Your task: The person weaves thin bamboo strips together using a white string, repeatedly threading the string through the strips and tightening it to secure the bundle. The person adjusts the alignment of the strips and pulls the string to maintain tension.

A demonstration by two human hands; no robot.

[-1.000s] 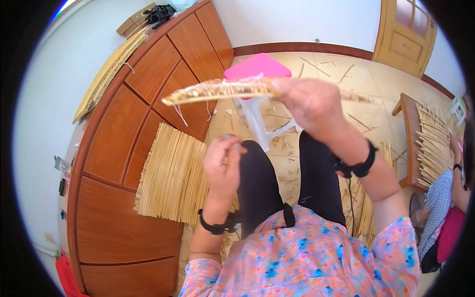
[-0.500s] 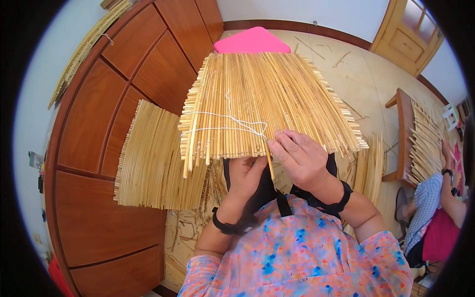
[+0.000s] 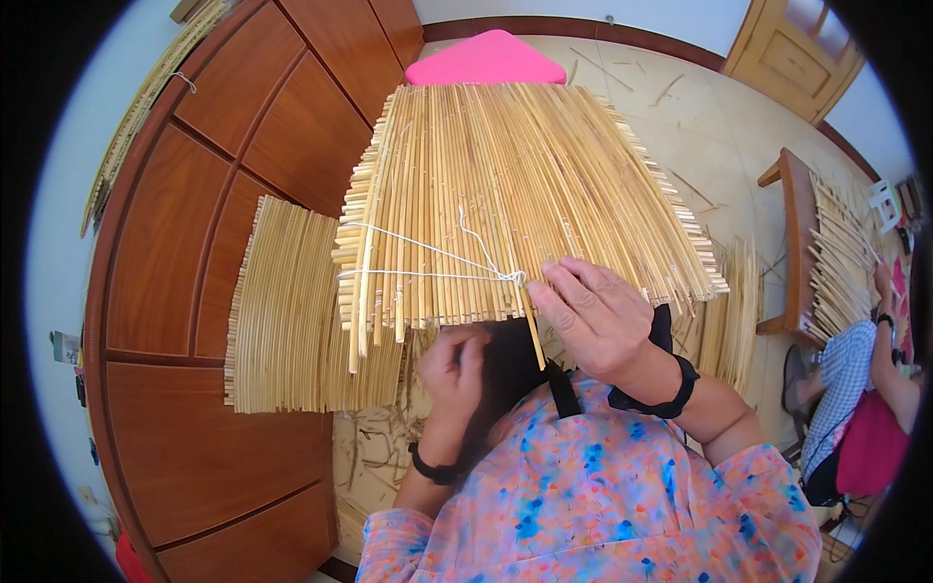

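Note:
A mat of straw-coloured reed sticks [image 3: 515, 175] lies side by side in front of me, its near edge toward my lap. White string [image 3: 428, 273] crosses its left part and gathers in a loop beside one stick [image 3: 535, 335] that juts out toward me. Right by this loop is my right hand [image 3: 601, 321], resting over the mat's near edge with thumb and fingers closed together; what they pinch is hidden. My left hand [image 3: 454, 371] is just below the near edge, apart from the sticks. Motion smears its curled fingers.
A pink seat or board [image 3: 486, 60] shows beyond the mat. Another reed mat [image 3: 282, 311] leans by the wooden cabinet [image 3: 209, 447] at left. Loose sticks [image 3: 734, 311] and scraps litter the floor. At right, a co-worker's hand [image 3: 882, 280] is by a bench [image 3: 795, 253] with reeds.
My left hand has come away from the mat's near edge, moving left and down. My right hand stays near the string loop. The mat appears shifted slightly as the view moved.

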